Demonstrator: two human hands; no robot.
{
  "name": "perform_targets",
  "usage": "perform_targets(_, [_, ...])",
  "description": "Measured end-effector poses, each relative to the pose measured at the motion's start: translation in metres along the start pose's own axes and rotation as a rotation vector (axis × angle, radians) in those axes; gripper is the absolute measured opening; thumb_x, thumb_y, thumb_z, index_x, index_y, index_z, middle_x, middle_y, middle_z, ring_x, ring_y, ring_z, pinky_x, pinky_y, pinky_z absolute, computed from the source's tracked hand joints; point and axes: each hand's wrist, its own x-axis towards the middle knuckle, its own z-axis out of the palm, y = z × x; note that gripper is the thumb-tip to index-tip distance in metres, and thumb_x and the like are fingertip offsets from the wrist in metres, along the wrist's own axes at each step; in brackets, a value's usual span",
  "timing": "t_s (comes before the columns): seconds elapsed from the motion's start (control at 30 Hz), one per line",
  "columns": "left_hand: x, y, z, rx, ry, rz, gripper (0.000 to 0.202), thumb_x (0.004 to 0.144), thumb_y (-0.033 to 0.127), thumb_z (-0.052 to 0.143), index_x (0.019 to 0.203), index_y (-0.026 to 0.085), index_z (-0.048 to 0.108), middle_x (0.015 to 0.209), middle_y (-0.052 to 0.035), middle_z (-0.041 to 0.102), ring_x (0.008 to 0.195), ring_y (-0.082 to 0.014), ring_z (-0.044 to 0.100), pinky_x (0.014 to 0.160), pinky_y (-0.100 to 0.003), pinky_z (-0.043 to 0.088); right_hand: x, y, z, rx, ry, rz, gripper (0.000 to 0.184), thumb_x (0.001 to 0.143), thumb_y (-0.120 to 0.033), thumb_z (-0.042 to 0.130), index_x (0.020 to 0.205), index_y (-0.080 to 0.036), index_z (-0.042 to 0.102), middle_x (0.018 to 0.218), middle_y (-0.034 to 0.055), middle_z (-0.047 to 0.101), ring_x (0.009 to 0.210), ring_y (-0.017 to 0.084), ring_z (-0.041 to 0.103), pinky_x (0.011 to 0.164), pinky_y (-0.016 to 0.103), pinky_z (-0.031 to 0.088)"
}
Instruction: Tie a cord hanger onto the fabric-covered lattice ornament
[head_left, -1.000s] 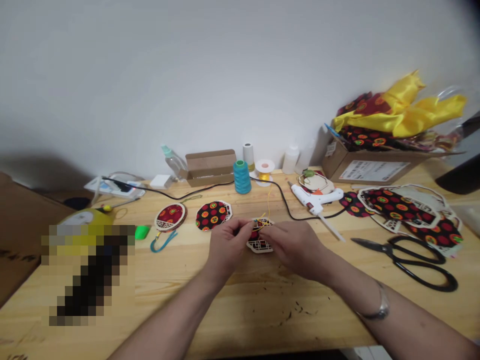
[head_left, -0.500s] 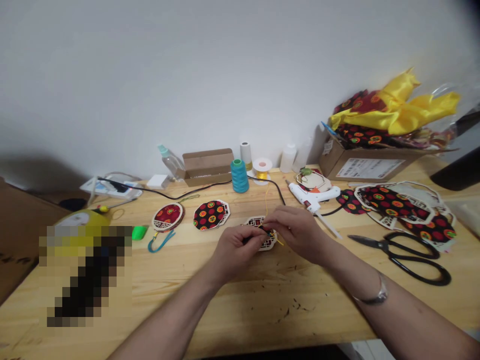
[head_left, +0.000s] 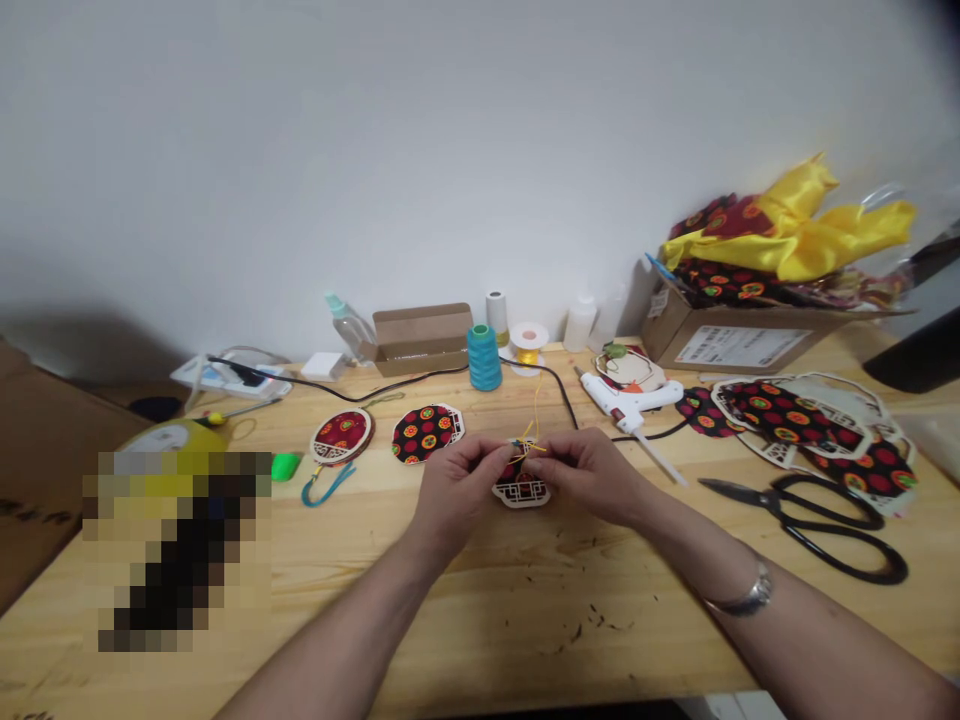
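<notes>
My left hand and my right hand meet over an octagonal fabric piece with a pale lattice frame. Yellow cord is pinched between thumb and fingers of both hands, with loops and ends standing out above the piece. The cord runs back toward a white spool of yellow cord. My fingers cover the upper part of the piece. To the left of my left hand lies another octagonal patterned piece, and beyond it a round one with a blue cord loop.
A white glue gun and large black scissors lie to the right, near stacked patterned pieces. A teal thread cone stands behind my hands. Cardboard box holds fabric. Dark scraps are scattered in front.
My hands have drawn slightly apart, uncovering more of the framed piece's lower edge. The yellow cord now forms loops between my fingertips. The view has shifted slightly.
</notes>
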Motion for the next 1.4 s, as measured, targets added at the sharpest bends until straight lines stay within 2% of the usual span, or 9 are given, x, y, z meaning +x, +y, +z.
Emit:
perform_targets(0.37, [0.001, -0.003, 0.002, -0.024, 0.042, -0.032, 0.012, 0.068, 0.027, 0.067, 0.065, 0.015, 0.068, 0.048, 0.0042, 0.055, 0.045, -0.0079, 0.044, 0.044, -0.02, 0.033, -0.008, -0.009, 0.008, -0.164, 0.088, -0.126, 0.02, 0.08, -0.023, 0.055, 0.063, -0.014, 0.062, 0.056, -0.002, 0.056, 0.054, 0.009, 0.046, 0.052, 0.019, 0.036])
perform_targets(0.63, [0.002, -0.007, 0.001, -0.156, 0.023, -0.097, 0.017, 0.07, 0.031, 0.066, 0.067, 0.015, 0.069, 0.052, 0.0038, 0.057, 0.041, -0.0055, 0.039, 0.043, -0.02, 0.031, -0.009, -0.001, 0.015, -0.312, 0.085, -0.181, 0.022, 0.085, -0.023, 0.048, 0.073, -0.015, 0.065, 0.063, -0.0007, 0.06, 0.058, 0.009, 0.048, 0.056, 0.02, 0.036])
perform_targets(0.8, [0.004, -0.006, 0.002, -0.284, -0.008, -0.158, 0.019, 0.07, 0.032, 0.066, 0.07, 0.014, 0.07, 0.045, 0.0045, 0.053, 0.036, -0.003, 0.03, 0.037, -0.019, 0.023, -0.01, 0.002, 0.018, -0.315, 0.032, -0.193, 0.022, 0.084, -0.018, 0.048, 0.069, -0.015, 0.064, 0.057, -0.0036, 0.052, 0.054, 0.007, 0.042, 0.053, 0.018, 0.033])
perform_targets(0.93, [0.005, -0.007, 0.003, -0.397, -0.047, -0.218, 0.019, 0.07, 0.03, 0.067, 0.071, 0.011, 0.068, 0.056, 0.0002, 0.059, 0.036, -0.0003, 0.025, 0.035, -0.017, 0.016, -0.009, 0.003, 0.019, -0.31, 0.031, -0.186, 0.022, 0.083, -0.018, 0.05, 0.068, -0.015, 0.065, 0.056, -0.0036, 0.053, 0.053, 0.007, 0.043, 0.052, 0.017, 0.033])
perform_targets(1.03, [0.005, -0.007, 0.003, -0.457, -0.064, -0.243, 0.016, 0.069, 0.027, 0.068, 0.069, 0.011, 0.065, 0.055, 0.0021, 0.055, 0.036, 0.0002, 0.025, 0.036, -0.016, 0.015, -0.008, 0.002, 0.018, -0.312, 0.033, -0.187, 0.022, 0.081, -0.019, 0.052, 0.064, -0.015, 0.065, 0.054, -0.0034, 0.054, 0.052, 0.007, 0.044, 0.052, 0.018, 0.033])
perform_targets(1.13, [0.006, -0.007, 0.003, -0.484, -0.066, -0.242, 0.016, 0.069, 0.026, 0.068, 0.067, 0.012, 0.063, 0.051, 0.0049, 0.049, 0.036, 0.0002, 0.027, 0.036, -0.016, 0.015, -0.006, 0.0, 0.013, -0.301, 0.073, -0.17, 0.022, 0.082, -0.022, 0.051, 0.069, -0.016, 0.068, 0.058, -0.0011, 0.059, 0.055, 0.009, 0.05, 0.054, 0.02, 0.037])
perform_targets(1.27, [0.005, -0.007, 0.004, -0.475, -0.048, -0.231, 0.016, 0.068, 0.026, 0.069, 0.065, 0.012, 0.062, 0.05, 0.0053, 0.048, 0.037, 0.0001, 0.028, 0.036, -0.015, 0.016, 0.0, -0.002, 0.005, -0.202, 0.287, -0.165, 0.02, 0.074, -0.027, 0.062, 0.092, -0.018, 0.068, 0.077, 0.0036, 0.066, 0.072, 0.015, 0.058, 0.067, 0.027, 0.044])
perform_targets(1.33, [0.004, -0.007, 0.005, -0.456, -0.047, -0.23, 0.016, 0.068, 0.026, 0.069, 0.064, 0.012, 0.063, 0.048, 0.0056, 0.047, 0.037, -0.0003, 0.029, 0.036, -0.015, 0.017, 0.002, -0.001, 0.004, -0.076, 0.326, -0.118, 0.032, 0.065, -0.026, 0.07, 0.095, -0.017, 0.066, 0.076, 0.0031, 0.066, 0.068, 0.015, 0.057, 0.064, 0.028, 0.044])
perform_targets(1.4, [0.003, -0.009, 0.005, -0.431, -0.054, -0.231, 0.016, 0.068, 0.027, 0.069, 0.065, 0.012, 0.064, 0.046, 0.0059, 0.046, 0.038, -0.001, 0.03, 0.037, -0.015, 0.018, 0.004, 0.0, 0.005, 0.075, 0.301, -0.042, 0.036, 0.061, -0.027, 0.073, 0.095, -0.016, 0.066, 0.073, 0.002, 0.065, 0.061, 0.013, 0.055, 0.058, 0.027, 0.044])
